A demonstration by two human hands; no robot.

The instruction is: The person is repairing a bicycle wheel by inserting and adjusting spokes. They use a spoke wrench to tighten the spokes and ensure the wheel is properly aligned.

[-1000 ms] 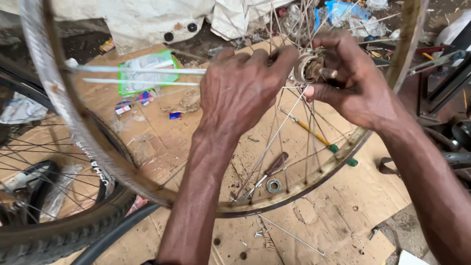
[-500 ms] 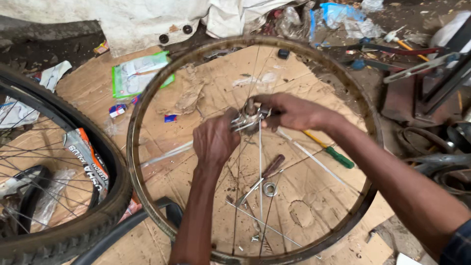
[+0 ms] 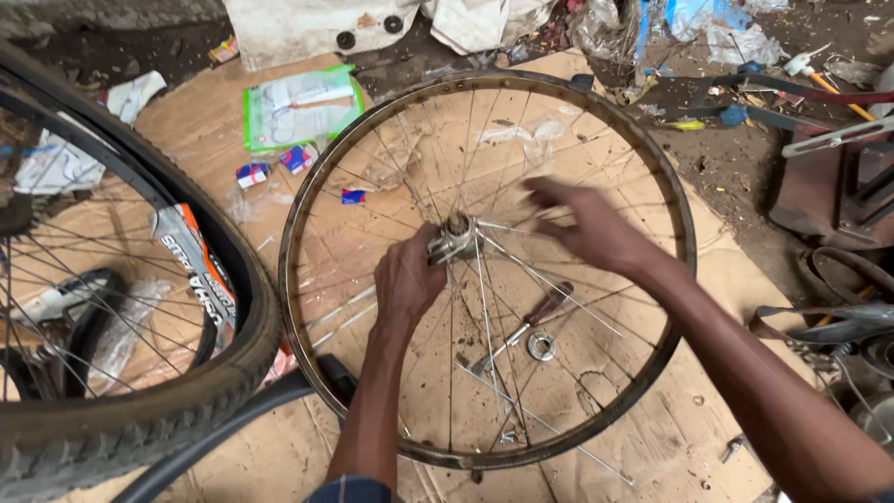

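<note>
Flattened cardboard (image 3: 307, 224) covers dirt ground as the work surface, w/ scrap and rags along the top edge of the frame. Head view, only one: a bare bicycle rim (image 3: 296, 279) w/ thin spokes lies flat on the cardboard, filling the centre of the frame. Its hub (image 3: 453, 235) sits just left of centre, axle end pointing up. Left hand (image 3: 406, 279) comes up from the bottom centre, fingers closed around the hub from the lower left, gripping it. Right hand (image 3: 582, 224) reaches in from the lower right, blurred, fingers spread loose over the spokes just right of the hub; can't tell if it pinches a spoke or touches nothing. Inside the rim, lower right of the hub, a screwdriver (image 3: 531, 321) w/ dark reddish handle lies on the cardboard, and a small metal ring nut (image 3: 541, 346) sits just beside it. Loose spokes (image 3: 521, 414) lie below those, one crossing under the rim at bottom. Left side of the frame: a tyred wheel (image 3: 140, 410) w/ knobbly tread, overlapping a printed wrapper (image 3: 191, 270). Upper left: a green-edged plastic packet (image 3: 298, 107), w/ small red-blue scraps near it.
</note>
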